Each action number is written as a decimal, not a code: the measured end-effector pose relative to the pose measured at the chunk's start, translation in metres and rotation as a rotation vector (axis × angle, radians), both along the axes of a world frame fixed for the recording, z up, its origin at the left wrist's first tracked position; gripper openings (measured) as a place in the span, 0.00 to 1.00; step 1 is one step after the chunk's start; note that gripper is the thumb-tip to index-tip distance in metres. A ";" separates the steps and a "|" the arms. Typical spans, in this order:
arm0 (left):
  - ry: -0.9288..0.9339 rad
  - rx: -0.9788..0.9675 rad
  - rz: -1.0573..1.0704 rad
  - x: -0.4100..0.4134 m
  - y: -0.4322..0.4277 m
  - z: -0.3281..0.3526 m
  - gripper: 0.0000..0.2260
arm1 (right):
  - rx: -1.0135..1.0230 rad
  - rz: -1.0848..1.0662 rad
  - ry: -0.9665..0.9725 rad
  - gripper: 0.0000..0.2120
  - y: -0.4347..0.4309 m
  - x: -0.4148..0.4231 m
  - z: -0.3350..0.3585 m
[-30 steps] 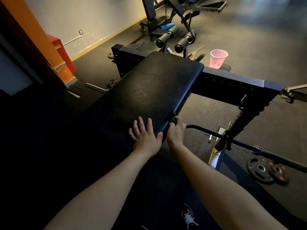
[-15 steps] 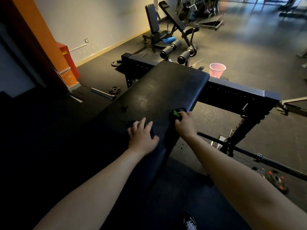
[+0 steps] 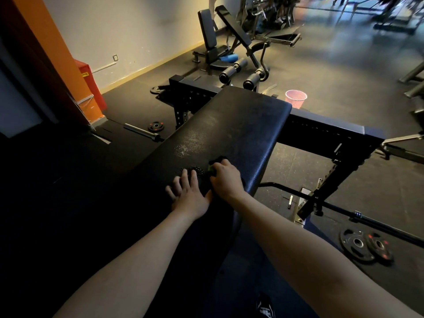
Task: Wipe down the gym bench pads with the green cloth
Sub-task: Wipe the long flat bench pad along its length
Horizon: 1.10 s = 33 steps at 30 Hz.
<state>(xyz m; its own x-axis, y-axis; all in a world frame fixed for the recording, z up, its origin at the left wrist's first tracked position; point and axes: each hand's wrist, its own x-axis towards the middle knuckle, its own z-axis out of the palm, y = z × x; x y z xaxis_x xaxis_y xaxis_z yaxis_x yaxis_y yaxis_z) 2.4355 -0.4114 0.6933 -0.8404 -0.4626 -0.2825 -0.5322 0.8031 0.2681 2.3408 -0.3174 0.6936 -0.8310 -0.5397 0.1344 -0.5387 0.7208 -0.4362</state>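
The left hand (image 3: 189, 195) lies flat on the black bench pad (image 3: 241, 125), fingers straight and spread, holding nothing. Just beside it, the right hand (image 3: 226, 180) curls over the green cloth (image 3: 211, 167) on the pad's top near its right edge. The cloth is mostly hidden. The red box (image 3: 90, 86) bears a yellow label, too small to read.

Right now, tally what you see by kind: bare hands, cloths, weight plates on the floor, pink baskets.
bare hands, left hand and right hand: 2
green cloth, gripped by the right hand: 1
round black weight plates on the floor: 4
pink mesh basket: 1
total: 8
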 end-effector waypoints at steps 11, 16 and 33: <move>0.043 0.006 0.011 0.004 0.000 -0.005 0.40 | -0.063 -0.306 0.016 0.12 0.067 -0.031 -0.014; 0.045 0.001 0.008 0.002 0.000 -0.006 0.40 | -0.043 -0.353 -0.010 0.11 0.043 -0.023 -0.010; 0.053 -0.002 0.005 0.003 -0.001 -0.007 0.39 | 0.081 -0.194 0.096 0.19 0.053 -0.009 -0.014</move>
<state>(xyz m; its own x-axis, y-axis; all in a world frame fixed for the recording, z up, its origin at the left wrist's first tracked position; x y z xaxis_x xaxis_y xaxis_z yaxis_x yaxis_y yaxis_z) 2.4388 -0.4120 0.6862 -0.8516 -0.4677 -0.2368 -0.5217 0.8008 0.2942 2.3314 -0.2648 0.6801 -0.9058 -0.3836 0.1801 -0.4229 0.8456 -0.3259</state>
